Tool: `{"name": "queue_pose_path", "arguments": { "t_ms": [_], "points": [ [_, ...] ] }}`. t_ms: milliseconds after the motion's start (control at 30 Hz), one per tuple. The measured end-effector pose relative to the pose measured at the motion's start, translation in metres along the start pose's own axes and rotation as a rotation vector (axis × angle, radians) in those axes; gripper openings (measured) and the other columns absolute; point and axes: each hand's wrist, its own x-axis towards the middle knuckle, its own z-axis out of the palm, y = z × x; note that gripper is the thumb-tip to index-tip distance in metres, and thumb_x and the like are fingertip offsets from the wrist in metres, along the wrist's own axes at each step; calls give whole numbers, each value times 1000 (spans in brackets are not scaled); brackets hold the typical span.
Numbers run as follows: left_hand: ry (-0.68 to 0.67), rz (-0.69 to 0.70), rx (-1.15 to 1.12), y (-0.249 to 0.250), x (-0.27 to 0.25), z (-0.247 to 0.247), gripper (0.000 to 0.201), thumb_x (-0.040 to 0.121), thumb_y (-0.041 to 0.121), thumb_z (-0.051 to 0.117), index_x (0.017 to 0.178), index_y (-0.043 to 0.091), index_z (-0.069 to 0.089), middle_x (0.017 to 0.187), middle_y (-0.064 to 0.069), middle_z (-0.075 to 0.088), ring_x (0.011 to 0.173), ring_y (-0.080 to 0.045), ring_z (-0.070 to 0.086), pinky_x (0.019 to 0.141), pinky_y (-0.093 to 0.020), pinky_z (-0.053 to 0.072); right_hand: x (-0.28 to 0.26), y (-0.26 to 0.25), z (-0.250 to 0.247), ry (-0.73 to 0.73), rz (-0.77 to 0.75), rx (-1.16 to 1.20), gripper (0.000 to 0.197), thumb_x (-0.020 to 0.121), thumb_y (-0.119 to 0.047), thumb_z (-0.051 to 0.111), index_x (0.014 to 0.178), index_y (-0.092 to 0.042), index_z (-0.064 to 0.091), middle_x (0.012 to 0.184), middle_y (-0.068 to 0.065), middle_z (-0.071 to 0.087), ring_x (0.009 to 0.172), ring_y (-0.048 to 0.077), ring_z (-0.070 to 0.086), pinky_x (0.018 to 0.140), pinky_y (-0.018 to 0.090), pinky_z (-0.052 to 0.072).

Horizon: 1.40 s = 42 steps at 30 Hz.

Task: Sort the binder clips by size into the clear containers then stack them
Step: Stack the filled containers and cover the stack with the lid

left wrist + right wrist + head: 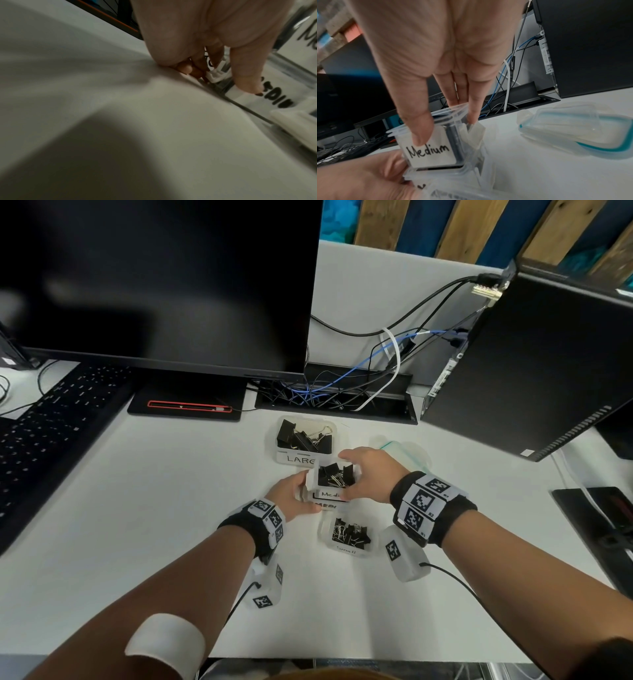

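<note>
Nearest, the small container (349, 534) sits on the surface (171, 491); just beyond it the medium container (334, 475) is pinched at opposite walls by the right hand (368, 474), while the left hand (294, 494) grips a second labelled tub beneath; beyond, the large container (305, 440). Rigid, light, probably slippery plastic with loose clips; hold by the walls. Only the right-wrist view shows the lids (576, 129).

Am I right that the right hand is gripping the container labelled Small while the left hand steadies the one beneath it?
Not quite: the right hand grips the container labelled Medium, as the right wrist view shows. The left hand does steady the one beneath it.
</note>
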Motion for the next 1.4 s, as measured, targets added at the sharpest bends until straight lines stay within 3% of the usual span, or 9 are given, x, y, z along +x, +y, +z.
{"name": "queue_pose_path", "arguments": {
  "t_ms": [233,400,733,1200,1300,1400],
  "points": [
    [4,-4,-3,-4,3,0,66,72,15,77,131,19,47,113,-3,64,107,-20,58,100,-44,44,1,0,2,-10,-20,11,76,77,-26,74,142,-17,36,144,5,42,130,21,40,109,32,34],
    [2,1,-37,-7,3,1,63,71,13,77,128,19,50,114,-2,65,109,-19,58,101,-45,44,0,0,4,-17,-27,-25,75,80,-28,71,143,-16,34,141,7,42,128,22,42,105,31,35],
    [-4,-7,-60,-7,4,0,68,68,13,80,129,21,50,115,0,65,110,-19,59,101,-47,44,2,-1,1,-45,-46,-41,75,81,-28,70,144,-16,32,144,6,40,130,22,40,107,31,33],
    [7,-28,29,-2,1,0,58,70,18,79,122,18,53,109,0,66,104,-19,61,97,-44,46,0,13,11,6,-62,174,73,77,-26,74,141,-22,38,140,-1,44,129,16,40,104,22,29],
    [8,-58,85,-4,3,0,57,67,30,79,116,15,54,108,-5,66,101,-23,61,94,-45,48,1,12,14,-1,-51,191,75,77,-27,74,142,-22,36,141,1,43,130,17,40,103,21,28],
    [-12,-73,122,-16,11,1,61,61,41,78,111,15,54,105,-6,67,98,-24,63,90,-46,50,3,6,13,-28,-49,91,76,80,-28,72,144,-20,32,145,4,39,133,20,37,108,27,28]
  ]
}}
